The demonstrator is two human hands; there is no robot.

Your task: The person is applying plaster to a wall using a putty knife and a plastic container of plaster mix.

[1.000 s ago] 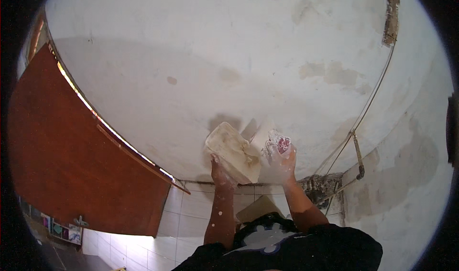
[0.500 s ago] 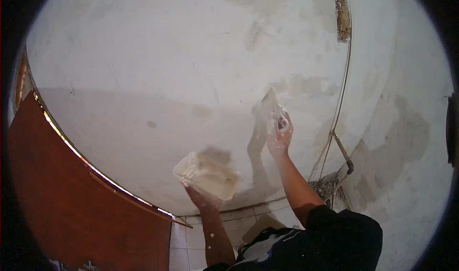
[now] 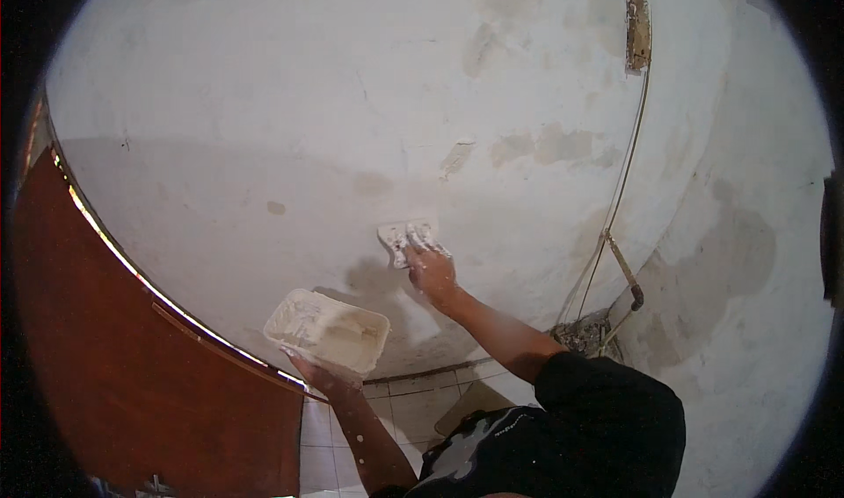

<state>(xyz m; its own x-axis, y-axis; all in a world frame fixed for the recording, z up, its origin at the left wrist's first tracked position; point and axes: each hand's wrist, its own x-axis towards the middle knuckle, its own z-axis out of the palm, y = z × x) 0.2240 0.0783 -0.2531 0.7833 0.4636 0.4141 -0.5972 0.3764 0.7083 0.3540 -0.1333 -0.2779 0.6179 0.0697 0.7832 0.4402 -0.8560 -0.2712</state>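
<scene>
A: Surface and room first, from the left?
B: Red-brown door [image 3: 167, 366], bright gap [image 3: 114, 243] along its upper edge. Then the wall [image 3: 264, 76]: off-white, bowed by the lens, shaded lower down. Small tan spot [image 3: 276, 208] on it. Pale floor tiles [image 3: 318, 467] at the wall's foot, grout lines showing. Rough mark [image 3: 457, 157] mid-wall, beige patches [image 3: 545, 146] right of that. Broken corner [image 3: 580, 335] low down, dark and crumbly. Side wall [image 3: 756, 366] far right, with a grey stain [image 3: 738, 243].
A: Hands and things, same order?
B: Tub [image 3: 380, 333], cream, rectangular, pale paste inside, tilted, up in front of the wall's lower part. Left hand [image 3: 323, 379] under its near side, has hold of it; fingers mostly hidden, so can't tell how far they're bent. White specks on that forearm.
A: Right hand?
B: Spreader [image 3: 393, 243], pale and smeared, flat against the wall or just off it, can't tell which. It's up and right of the tub. Right hand [image 3: 432, 274] has it, fingers closed over it, coated white. Shadow [image 3: 374, 278] falls below left.
A: Anything in the way?
B: Black shirt [image 3: 607, 428] blocks part of the floor. Pipe [image 3: 622, 265] with a dark elbow [image 3: 636, 298] by the corner, cable [image 3: 635, 138] running up to a brown strip [image 3: 638, 23]. All well apart from the spreader.
</scene>
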